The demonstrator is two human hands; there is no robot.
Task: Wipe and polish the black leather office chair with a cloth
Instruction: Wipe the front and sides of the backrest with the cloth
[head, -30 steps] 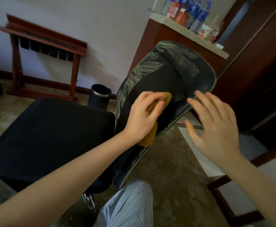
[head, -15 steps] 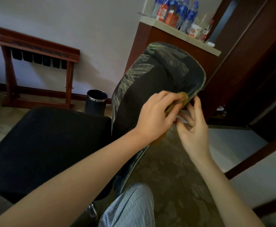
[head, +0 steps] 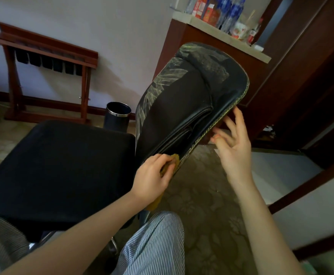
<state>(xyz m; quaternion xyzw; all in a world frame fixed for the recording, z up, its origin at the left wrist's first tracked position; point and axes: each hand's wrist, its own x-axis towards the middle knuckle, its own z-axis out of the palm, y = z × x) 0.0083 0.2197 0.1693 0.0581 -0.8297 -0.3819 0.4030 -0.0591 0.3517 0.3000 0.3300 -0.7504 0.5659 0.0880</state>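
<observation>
Head camera: the left hand (head: 152, 178), closed around the yellow cloth (head: 173, 160), has slid down the stitched edge of the black chair back (head: 174, 116) from mid-frame toward lower centre. The right hand (head: 234, 143), fingers spread and holding nothing (it was touching the cloth half a second ago), now braces the back's far side, so the lower edge gets wiped.
</observation>
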